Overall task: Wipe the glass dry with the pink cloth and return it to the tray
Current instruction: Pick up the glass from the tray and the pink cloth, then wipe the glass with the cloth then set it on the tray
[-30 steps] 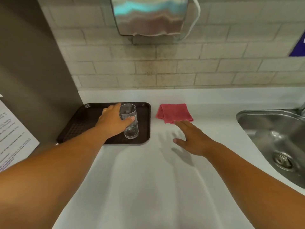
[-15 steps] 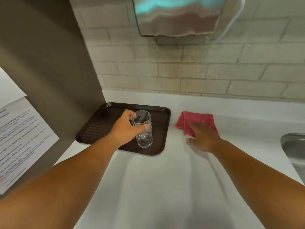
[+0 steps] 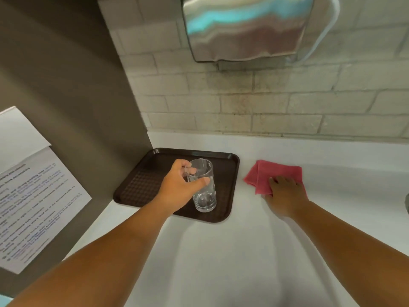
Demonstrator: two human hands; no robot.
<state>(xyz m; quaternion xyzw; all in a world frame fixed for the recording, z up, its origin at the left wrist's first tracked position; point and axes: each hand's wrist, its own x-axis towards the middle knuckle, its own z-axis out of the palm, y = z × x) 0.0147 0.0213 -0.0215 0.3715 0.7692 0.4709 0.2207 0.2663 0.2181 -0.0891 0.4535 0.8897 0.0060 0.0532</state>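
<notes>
A clear drinking glass [image 3: 204, 191] stands upright on the dark brown tray [image 3: 141, 185] at the left of the white counter. My left hand [image 3: 177, 191] is wrapped around the glass, thumb in front and fingers behind it. To the right of the tray lies a folded pink cloth [image 3: 270, 173], flat on the counter. My right hand [image 3: 285, 196] rests on the cloth's near right part with the fingers spread flat; it covers that corner and does not grip it.
A grey partition wall [image 3: 66, 107] with a printed paper sheet [image 3: 33, 196] stands close on the left of the tray. A steel dispenser [image 3: 243, 27] hangs on the brick wall above. The sink's edge [image 3: 406, 202] shows at the far right.
My right hand has moved forward from the bare counter onto the pink cloth. My left hand has kept its hold on the glass. The view has swung left, so the sink is nearly out of frame.
</notes>
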